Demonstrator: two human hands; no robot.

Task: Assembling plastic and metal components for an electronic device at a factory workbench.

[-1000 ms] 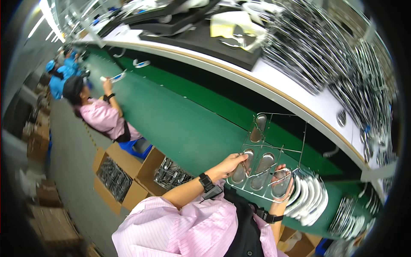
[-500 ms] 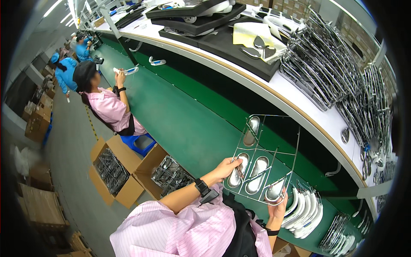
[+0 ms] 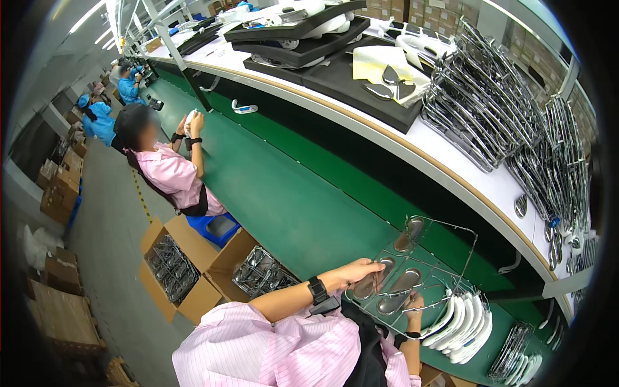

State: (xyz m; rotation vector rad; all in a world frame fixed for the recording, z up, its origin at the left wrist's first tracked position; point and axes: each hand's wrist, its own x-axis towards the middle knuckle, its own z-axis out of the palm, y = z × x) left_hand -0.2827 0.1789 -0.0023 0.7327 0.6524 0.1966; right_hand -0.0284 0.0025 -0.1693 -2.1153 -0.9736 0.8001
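Observation:
A chrome wire frame (image 3: 451, 258) carrying several shiny oval parts (image 3: 403, 280) is tilted over the green belt, close in front of me. My left hand (image 3: 351, 274) grips its left edge, the fingers lying on one oval part. My right hand (image 3: 416, 303) holds the frame's lower edge from beneath. A black watch sits on my left wrist (image 3: 316, 289). Both pink striped sleeves come in from the bottom.
A stack of white curved parts (image 3: 464, 326) lies on the green belt (image 3: 284, 193) right of the frame. Chrome frames (image 3: 496, 109) are piled on the white shelf, beside black trays (image 3: 303, 35). Open cardboard boxes (image 3: 180, 271) of metal parts stand on the floor. A co-worker in pink (image 3: 171, 174) sits to the left.
My hands and the frame sit a little lower in the view, with the same grip. The view has swung left. The co-worker in pink has raised both hands with a white part.

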